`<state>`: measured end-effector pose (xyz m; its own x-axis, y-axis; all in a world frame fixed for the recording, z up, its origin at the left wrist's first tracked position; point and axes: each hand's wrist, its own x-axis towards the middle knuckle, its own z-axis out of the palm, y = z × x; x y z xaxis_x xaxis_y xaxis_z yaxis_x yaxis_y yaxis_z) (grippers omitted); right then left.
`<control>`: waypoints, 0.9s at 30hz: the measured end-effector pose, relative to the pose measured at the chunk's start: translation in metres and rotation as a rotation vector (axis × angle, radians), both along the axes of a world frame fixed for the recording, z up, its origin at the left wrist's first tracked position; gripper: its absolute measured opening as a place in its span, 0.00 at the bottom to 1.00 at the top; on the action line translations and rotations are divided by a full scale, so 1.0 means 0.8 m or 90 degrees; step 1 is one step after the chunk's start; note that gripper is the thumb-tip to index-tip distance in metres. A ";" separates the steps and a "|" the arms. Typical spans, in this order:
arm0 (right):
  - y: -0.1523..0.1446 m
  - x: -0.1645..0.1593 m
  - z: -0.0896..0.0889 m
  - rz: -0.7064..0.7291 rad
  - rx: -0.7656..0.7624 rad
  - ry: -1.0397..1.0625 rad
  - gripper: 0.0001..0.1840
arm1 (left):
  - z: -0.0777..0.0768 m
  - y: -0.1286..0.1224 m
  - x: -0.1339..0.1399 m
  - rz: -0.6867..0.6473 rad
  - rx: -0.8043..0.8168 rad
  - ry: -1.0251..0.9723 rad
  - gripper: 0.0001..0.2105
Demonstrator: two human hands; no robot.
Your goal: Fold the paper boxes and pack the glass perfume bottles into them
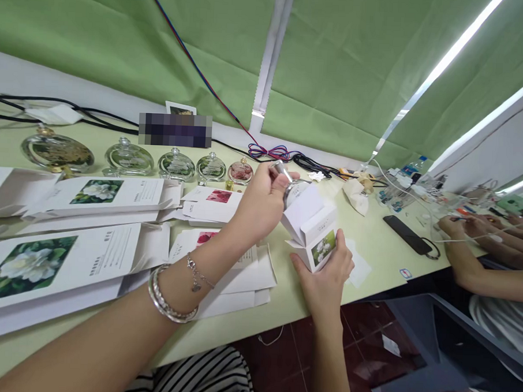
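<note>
Between the thumb and fingers of my left hand [261, 199] is the silver cap [281, 170] of a round clear perfume bottle [297, 192]. The bottle is tilted at the open end of a small white box [315, 236], and a raised flap hides its lower part. I cannot tell whether it is inside the box. My right hand [327, 277] is wrapped round that box from below, which carries a white flower picture. Left of my hands lie opened flower-printed cartons [112, 250], with a pink-flower carton [220, 197] among them.
Along the back stand several glass bottles, from a large amber one [57, 152] to a small pink one [240, 172]. Coiled cables [272, 153] run behind them. A black phone [407, 234] lies to the right, near another person's arms [471, 251].
</note>
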<state>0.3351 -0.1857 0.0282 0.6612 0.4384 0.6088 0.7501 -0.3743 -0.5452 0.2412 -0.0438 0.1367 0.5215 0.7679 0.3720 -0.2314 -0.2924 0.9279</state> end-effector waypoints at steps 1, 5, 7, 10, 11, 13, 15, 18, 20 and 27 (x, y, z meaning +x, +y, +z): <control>0.000 0.001 -0.001 0.002 -0.008 -0.003 0.55 | -0.002 0.002 0.000 0.013 -0.027 -0.018 0.04; -0.005 0.001 0.002 0.009 0.001 0.027 0.54 | 0.008 0.011 -0.019 0.091 -0.103 -0.081 0.04; -0.010 0.000 0.003 0.012 0.039 0.084 0.53 | 0.020 0.015 -0.034 0.133 -0.122 -0.104 0.05; -0.019 0.002 0.002 0.020 0.142 0.189 0.54 | 0.026 0.018 -0.050 0.159 -0.124 -0.099 0.05; -0.021 0.003 -0.001 0.011 0.183 0.204 0.54 | 0.024 0.017 -0.051 0.153 -0.114 -0.086 0.05; -0.024 0.006 -0.007 -0.025 0.252 0.196 0.51 | 0.014 0.014 -0.046 0.120 -0.076 -0.047 0.04; -0.025 0.008 -0.014 -0.049 0.287 0.169 0.49 | 0.002 0.007 -0.033 0.067 -0.017 0.006 0.02; -0.026 0.011 -0.016 -0.044 0.297 0.140 0.47 | -0.011 -0.004 -0.013 -0.031 0.084 0.098 0.03; -0.026 0.019 -0.006 -0.035 0.286 0.124 0.45 | -0.016 -0.010 -0.004 -0.087 0.135 0.150 0.04; 0.020 0.092 0.066 0.105 0.056 0.116 0.46 | -0.022 -0.015 -0.001 -0.142 0.199 0.221 0.05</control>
